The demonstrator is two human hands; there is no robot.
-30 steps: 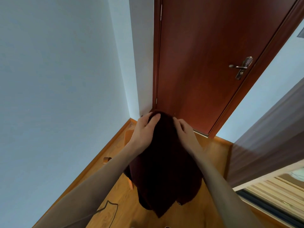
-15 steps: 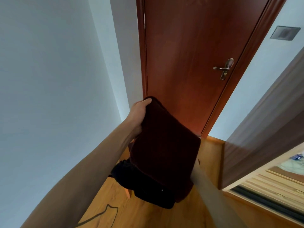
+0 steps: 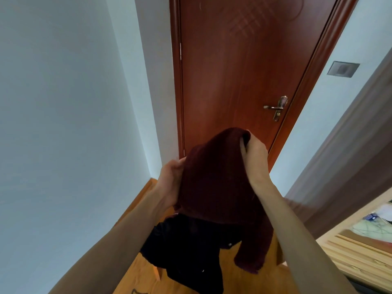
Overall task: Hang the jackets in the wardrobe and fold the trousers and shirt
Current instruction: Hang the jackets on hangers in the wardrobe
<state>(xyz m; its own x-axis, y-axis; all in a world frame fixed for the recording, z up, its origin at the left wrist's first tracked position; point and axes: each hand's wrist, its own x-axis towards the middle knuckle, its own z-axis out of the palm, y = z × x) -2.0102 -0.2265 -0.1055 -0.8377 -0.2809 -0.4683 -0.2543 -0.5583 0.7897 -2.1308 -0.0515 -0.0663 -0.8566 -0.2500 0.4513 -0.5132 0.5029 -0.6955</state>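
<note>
A dark maroon knitted garment hangs in the air in front of the door, held by both hands. My left hand grips its left edge at mid height. My right hand pinches the top right corner, higher up. A sleeve of the maroon garment dangles at the lower right. Below it a black garment lies draped over a wooden stool, whose leg shows underneath.
A closed reddish wooden door with a metal handle stands straight ahead. A pale wall is on the left. A brown wardrobe panel rises at right, and a wooden bed edge sits at lower right. The floor is wood.
My right hand came up from under the maroon garment and took its top right corner. My left hand slid down to the left edge. The garment opened out and a sleeve dropped.
</note>
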